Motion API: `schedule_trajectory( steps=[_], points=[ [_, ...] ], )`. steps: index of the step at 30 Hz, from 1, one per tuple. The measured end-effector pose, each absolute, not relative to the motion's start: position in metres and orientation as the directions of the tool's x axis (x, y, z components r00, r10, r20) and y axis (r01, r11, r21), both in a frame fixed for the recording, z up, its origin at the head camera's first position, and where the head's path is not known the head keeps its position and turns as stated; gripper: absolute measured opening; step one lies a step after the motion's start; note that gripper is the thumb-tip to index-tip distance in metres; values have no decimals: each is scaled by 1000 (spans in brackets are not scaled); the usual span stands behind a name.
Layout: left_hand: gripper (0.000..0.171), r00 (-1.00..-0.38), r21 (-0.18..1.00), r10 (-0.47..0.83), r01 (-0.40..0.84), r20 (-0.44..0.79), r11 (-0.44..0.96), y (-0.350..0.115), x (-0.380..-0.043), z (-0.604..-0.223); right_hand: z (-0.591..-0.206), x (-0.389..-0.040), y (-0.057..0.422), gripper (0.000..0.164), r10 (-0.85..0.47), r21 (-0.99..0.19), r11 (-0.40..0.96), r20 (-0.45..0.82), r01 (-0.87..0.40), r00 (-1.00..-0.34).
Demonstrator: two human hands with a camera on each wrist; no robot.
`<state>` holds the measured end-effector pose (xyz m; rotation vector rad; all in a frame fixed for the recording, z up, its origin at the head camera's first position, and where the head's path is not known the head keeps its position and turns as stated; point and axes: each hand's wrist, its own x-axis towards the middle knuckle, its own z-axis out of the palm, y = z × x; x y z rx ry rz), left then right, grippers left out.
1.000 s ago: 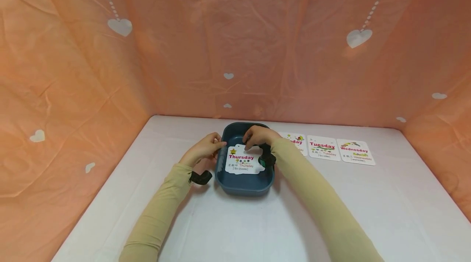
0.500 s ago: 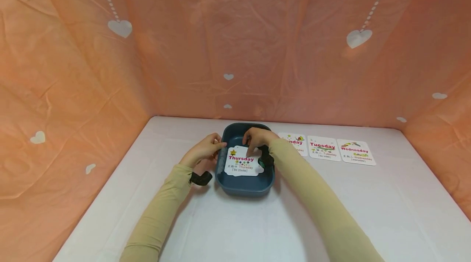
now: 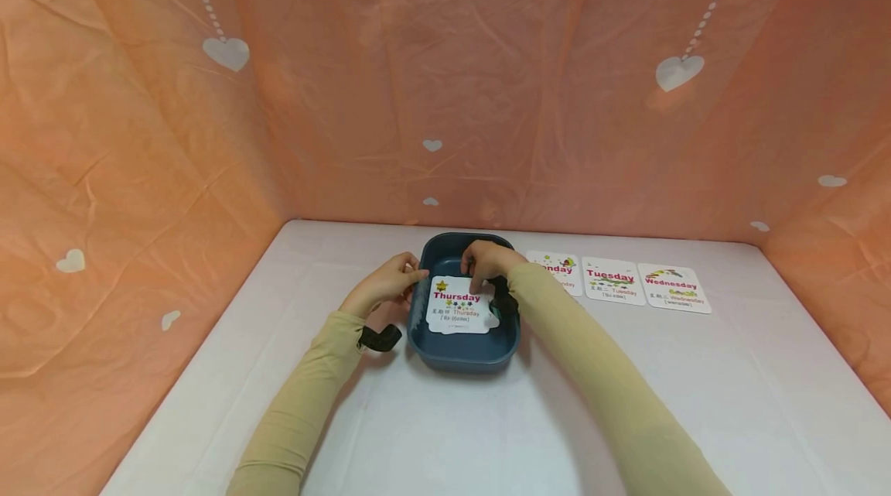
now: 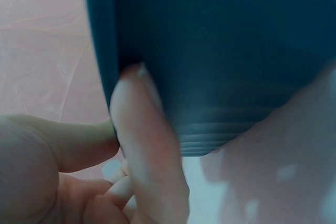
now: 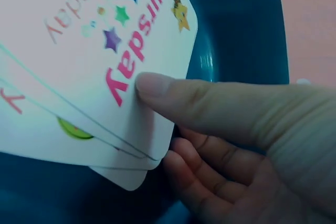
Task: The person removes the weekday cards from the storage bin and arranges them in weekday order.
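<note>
A dark blue plastic bin (image 3: pixel 462 360) stands on the table with a small stack of weekday cards inside. The top one is the Thursday card (image 3: pixel 451 310), printed with stars. My left hand (image 3: pixel 381 285) pinches the bin's left rim between thumb and finger; the left wrist view shows the bin wall (image 4: pixel 226 45) close up. Over the bin, my right hand (image 3: pixel 489 260) grips the stack at its upper right corner. In the right wrist view the thumb (image 5: pixel 157 87) lies on the Thursday card, with curled fingers (image 5: pixel 199 169) at the stack's edge and underside. Edges of lower cards fan out.
Right of the bin lie the Monday card (image 3: pixel 562 273), partly behind the right sleeve, the Tuesday card (image 3: pixel 612 281) and the Wednesday card (image 3: pixel 673 289), in a row. Orange cloth (image 3: pixel 487 132) with hearts rises behind the white table (image 3: pixel 431 434).
The right thumb has come down onto the Thursday card, and the cards have shifted slightly within the bin. The left hand and the bin stay put.
</note>
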<state>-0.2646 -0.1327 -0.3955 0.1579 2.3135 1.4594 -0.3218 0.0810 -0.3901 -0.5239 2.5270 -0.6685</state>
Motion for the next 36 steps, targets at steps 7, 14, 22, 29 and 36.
schedule_trajectory(
  steps=[7, 14, 22, 29, 36],
  points=[
    [18, -913, 885, 299, -120, -276, 450, -133, -264, -394, -390, -322, 80, 34, -452, -547, 803, -303, -236, -839],
    [18, -912, 880, 297, -126, -285, 458, -133, -265, -395, -390, -321, 80, 29, -457, -552, 802, -322, -228, -829],
    [18, -911, 883, 300, -126, -284, 453, -133, -265, -395, -391, -322, 81, 27, -472, -562, 794, -329, -232, -818],
    [18, -912, 886, 299, -129, -283, 446, -133, -266, -396, -389, -323, 82, 26, -483, -551, 796, -331, -249, -811],
    [17, -909, 887, 300, -136, -288, 441, -133, -265, -395, -384, -323, 83, 25, -509, -559, 782, -319, -276, -799]
  ],
)
